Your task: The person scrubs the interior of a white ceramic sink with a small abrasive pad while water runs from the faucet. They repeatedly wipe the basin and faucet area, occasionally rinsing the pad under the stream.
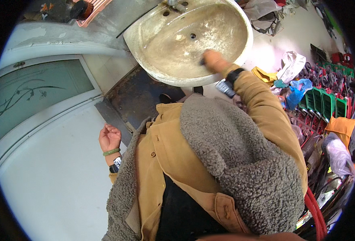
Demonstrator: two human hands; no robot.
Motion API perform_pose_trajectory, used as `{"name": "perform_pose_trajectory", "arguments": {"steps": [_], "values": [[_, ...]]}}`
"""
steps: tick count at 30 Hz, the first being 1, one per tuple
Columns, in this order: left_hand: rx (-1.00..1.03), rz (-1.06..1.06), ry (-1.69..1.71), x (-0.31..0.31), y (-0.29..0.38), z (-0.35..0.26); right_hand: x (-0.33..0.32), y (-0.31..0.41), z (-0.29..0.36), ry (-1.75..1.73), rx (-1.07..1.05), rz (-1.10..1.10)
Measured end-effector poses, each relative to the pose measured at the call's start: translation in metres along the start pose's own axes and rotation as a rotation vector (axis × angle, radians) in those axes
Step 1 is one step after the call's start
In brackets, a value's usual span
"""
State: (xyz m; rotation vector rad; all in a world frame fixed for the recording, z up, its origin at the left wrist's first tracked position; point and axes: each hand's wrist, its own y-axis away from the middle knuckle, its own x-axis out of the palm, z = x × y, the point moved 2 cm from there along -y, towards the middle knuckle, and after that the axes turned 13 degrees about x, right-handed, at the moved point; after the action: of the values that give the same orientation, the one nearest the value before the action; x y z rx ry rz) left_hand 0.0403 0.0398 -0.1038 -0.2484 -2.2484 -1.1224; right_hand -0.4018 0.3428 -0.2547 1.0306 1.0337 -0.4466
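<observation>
A dirty white ceramic washbasin (246, 45) stands before me, its bowl coated with brownish grime around a drain hole (193, 35). My right hand (215, 61) is down in the near right part of the bowl, blurred, its fingers closed around a small dark object (202, 62) that is mostly hidden. What that object is cannot be made out. Over the back rim is a metal tap (176, 5) beside open holes. My left hand (109, 138) hangs to the left of my coat, palm up and fingers loosely curled, with nothing visible in it.
At left is a white-framed frosted glass door panel (44, 87). A pink plastic rack (96, 12) and a dark round container (81, 9) sit upper left. Right of me are green plastic crates (328, 102), a blue plastic bag (299, 93) and red hoses or cables (314, 214).
</observation>
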Motion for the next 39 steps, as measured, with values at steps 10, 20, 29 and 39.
{"name": "perform_pose_trajectory", "arguments": {"steps": [10, 20, 29, 39], "values": [[-0.005, 0.008, -0.010, 0.018, 0.005, 0.014, 0.001, -0.012, 0.002, -0.040, -0.174, -0.084], [0.029, -0.042, -0.021, -0.006, 0.014, 0.010, 0.010, -0.023, 0.042, -0.088, -0.071, 0.050], [-0.005, -0.003, -0.059, 0.011, 0.002, 0.011, 0.006, -0.029, 0.006, -0.029, -0.157, -0.087], [-0.012, -0.043, -0.061, 0.003, 0.001, 0.010, -0.001, -0.006, 0.009, -0.059, -0.039, 0.039]]}}
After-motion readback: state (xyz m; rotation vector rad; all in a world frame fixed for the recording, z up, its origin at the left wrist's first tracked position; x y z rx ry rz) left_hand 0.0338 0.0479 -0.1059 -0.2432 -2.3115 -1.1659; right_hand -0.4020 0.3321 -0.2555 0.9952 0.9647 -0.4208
